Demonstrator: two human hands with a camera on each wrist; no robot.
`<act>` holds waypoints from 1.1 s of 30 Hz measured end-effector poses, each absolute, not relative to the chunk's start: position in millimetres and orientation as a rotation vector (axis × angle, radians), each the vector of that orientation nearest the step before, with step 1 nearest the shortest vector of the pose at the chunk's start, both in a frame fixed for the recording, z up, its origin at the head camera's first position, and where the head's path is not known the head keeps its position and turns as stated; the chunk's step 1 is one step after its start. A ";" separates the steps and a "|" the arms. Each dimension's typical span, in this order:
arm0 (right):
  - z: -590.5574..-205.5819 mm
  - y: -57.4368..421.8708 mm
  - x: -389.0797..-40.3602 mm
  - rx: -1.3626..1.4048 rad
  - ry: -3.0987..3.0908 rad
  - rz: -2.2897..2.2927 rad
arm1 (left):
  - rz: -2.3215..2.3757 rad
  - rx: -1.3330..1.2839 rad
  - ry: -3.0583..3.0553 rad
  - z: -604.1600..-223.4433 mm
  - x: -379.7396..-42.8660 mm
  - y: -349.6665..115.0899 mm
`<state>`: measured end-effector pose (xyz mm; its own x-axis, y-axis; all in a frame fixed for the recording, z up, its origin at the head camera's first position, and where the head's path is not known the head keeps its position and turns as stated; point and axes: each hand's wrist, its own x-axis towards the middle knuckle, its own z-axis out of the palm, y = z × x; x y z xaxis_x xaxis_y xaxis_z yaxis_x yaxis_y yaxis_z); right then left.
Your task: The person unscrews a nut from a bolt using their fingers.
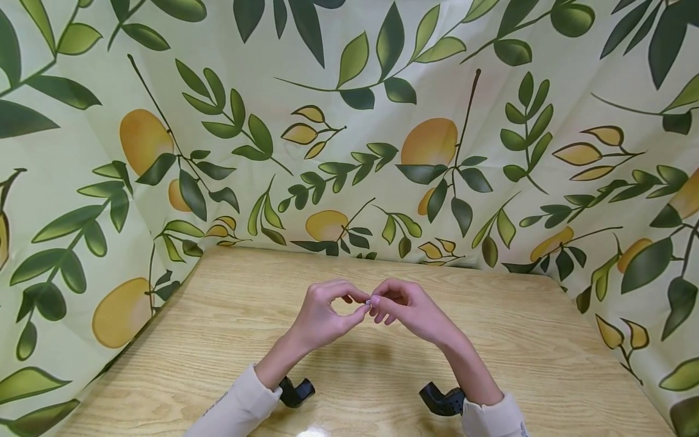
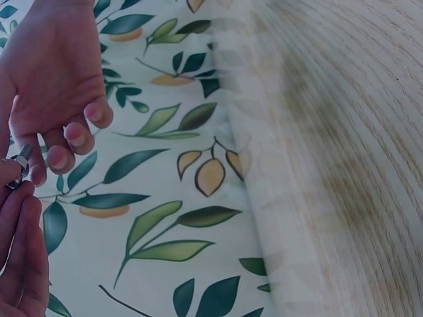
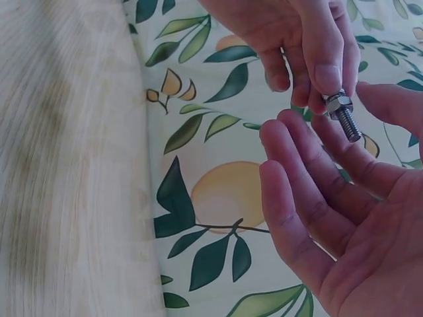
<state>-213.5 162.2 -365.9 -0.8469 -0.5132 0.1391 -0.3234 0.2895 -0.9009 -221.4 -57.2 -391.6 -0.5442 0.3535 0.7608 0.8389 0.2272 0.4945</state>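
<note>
Between thumb and forefinger, my left hand (image 1: 330,315) pinches a small silver metal bolt (image 3: 348,122). A hexagonal part, nut or head, sits near the pinching fingers, and the threaded shank points toward my right hand (image 1: 412,309). That hand is close beside it, thumb and forefinger parted around the shank's end without visible contact in the right wrist view. Its other fingers are loosely bent. From the left wrist, the bolt (image 2: 24,157) shows at the left edge, partly covered by the left fingertips. Both hands are held above the wooden table (image 1: 246,291).
Leaf-and-fruit patterned cloth (image 1: 349,152) rises behind the table and along both sides. A black curved wrist mount (image 1: 297,391) projects by the left sleeve, and another black mount (image 1: 441,400) by the right sleeve.
</note>
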 end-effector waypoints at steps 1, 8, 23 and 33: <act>-365.7 162.3 -213.6 -0.779 2.378 -1.591 | -1.285 -1.094 -2.009 -391.7 -221.4 -57.0; -365.6 162.8 -213.9 -0.806 2.388 -1.576 | -1.285 -1.098 -2.017 -392.4 -221.3 -56.5; -365.5 162.8 -212.4 -0.799 2.355 -1.631 | -1.276 -1.098 -2.009 -391.6 -221.9 -56.7; -365.0 163.7 -213.7 -0.798 2.397 -1.555 | -1.280 -1.080 -2.022 -392.5 -221.2 -57.9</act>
